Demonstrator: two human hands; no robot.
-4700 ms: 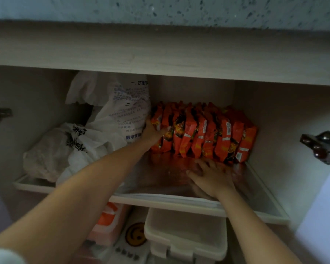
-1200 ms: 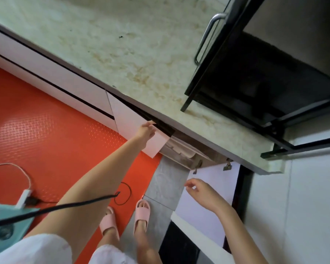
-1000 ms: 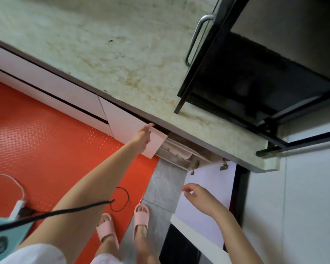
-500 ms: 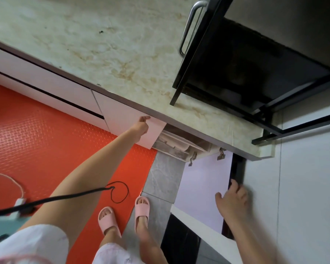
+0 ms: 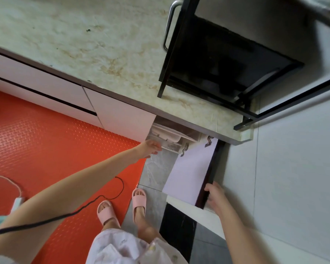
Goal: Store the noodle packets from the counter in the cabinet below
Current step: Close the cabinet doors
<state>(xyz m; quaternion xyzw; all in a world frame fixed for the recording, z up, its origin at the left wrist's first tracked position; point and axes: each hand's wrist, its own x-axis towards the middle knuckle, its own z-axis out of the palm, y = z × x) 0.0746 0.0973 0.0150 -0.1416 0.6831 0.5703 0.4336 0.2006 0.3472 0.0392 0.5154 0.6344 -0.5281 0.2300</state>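
No noodle packets show from this standing view down at the cabinet. The left cabinet door (image 5: 122,119) is swung almost flat against the front. My left hand (image 5: 150,148) is just below its free lower corner, fingers loosely stretched and holding nothing. The right door (image 5: 189,174) stands wide open, pale inside with a dark outer edge. At that outer edge is my right hand (image 5: 214,195), its fingers reaching behind the door. Between the doors a white plastic bin (image 5: 168,136) peeks out of the cabinet under the marbled counter (image 5: 103,44).
A black metal rack with an oven-like box (image 5: 217,60) stands on the counter's right end. An orange floor mat (image 5: 46,140) lies to the left with a black cable (image 5: 103,197) across it. My feet in pink slippers (image 5: 139,199) stand on grey tiles. A white wall (image 5: 293,168) is right of the open door.
I have stood up from the shelf with the packets. The left door has swung nearly shut and my left hand has dropped off it. My right hand moved to the right door's outer edge.
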